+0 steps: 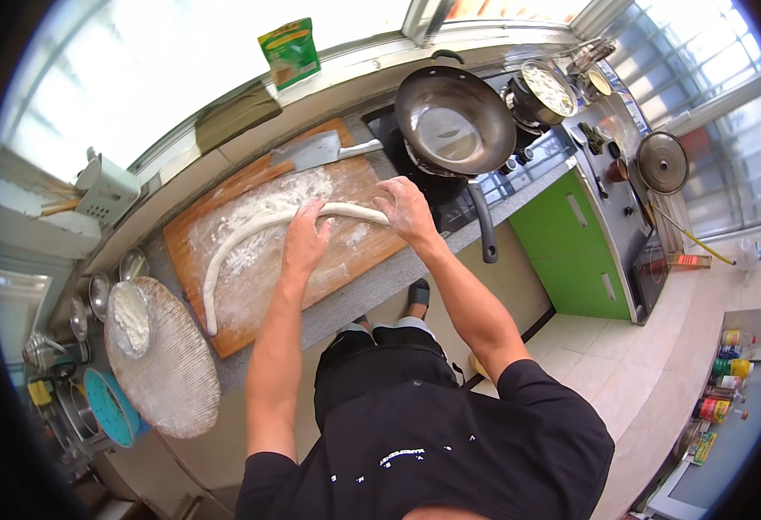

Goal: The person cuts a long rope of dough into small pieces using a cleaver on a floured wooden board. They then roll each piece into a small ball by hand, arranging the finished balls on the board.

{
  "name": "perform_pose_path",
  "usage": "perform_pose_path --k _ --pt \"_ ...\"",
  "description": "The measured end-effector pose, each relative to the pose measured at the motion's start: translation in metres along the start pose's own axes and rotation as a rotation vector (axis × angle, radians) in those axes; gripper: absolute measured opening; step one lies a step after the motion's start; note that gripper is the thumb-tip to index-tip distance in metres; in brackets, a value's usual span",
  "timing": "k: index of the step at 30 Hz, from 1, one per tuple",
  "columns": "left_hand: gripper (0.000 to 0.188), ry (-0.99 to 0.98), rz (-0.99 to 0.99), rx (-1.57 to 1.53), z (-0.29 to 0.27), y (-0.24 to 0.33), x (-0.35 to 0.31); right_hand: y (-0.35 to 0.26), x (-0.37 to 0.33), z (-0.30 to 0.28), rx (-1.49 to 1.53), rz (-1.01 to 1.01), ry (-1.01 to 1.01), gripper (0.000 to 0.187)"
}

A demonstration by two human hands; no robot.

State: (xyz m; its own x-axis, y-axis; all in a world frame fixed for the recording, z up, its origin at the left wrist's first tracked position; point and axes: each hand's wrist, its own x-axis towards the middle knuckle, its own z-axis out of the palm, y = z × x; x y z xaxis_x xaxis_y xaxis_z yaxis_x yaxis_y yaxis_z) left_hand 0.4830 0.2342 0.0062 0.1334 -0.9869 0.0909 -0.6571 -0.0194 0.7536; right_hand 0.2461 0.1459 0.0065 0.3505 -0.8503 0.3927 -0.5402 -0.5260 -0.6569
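A long white rope of dough curves over the floured wooden board, from its near left edge up to the right. My left hand is closed around the rope's middle part, fingers over it and thumb on the near side. Near the rope's right end, my right hand has its fingers curled over the dough; the very tip is hidden. Loose flour lies thickly behind the rope. A cleaver with a pale handle rests along the board's far edge, apart from both hands.
Right of the board, a large wok sits on the stove, its handle jutting toward me. A filled pot stands beyond. At left are a round floured tray, a flour bowl and a turquoise basin.
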Motion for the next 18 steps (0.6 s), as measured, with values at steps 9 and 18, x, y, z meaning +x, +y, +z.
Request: perform_pose_path --k 9,18 --pt "0.052 -0.042 -0.089 0.210 -0.016 -0.089 -0.015 0.023 -0.034 0.068 -0.283 0.065 -0.166 0.039" --pt "0.042 -0.104 -0.067 0.525 -0.028 -0.113 -0.007 0.020 -0.018 0.090 -0.336 0.107 -0.322 0.024"
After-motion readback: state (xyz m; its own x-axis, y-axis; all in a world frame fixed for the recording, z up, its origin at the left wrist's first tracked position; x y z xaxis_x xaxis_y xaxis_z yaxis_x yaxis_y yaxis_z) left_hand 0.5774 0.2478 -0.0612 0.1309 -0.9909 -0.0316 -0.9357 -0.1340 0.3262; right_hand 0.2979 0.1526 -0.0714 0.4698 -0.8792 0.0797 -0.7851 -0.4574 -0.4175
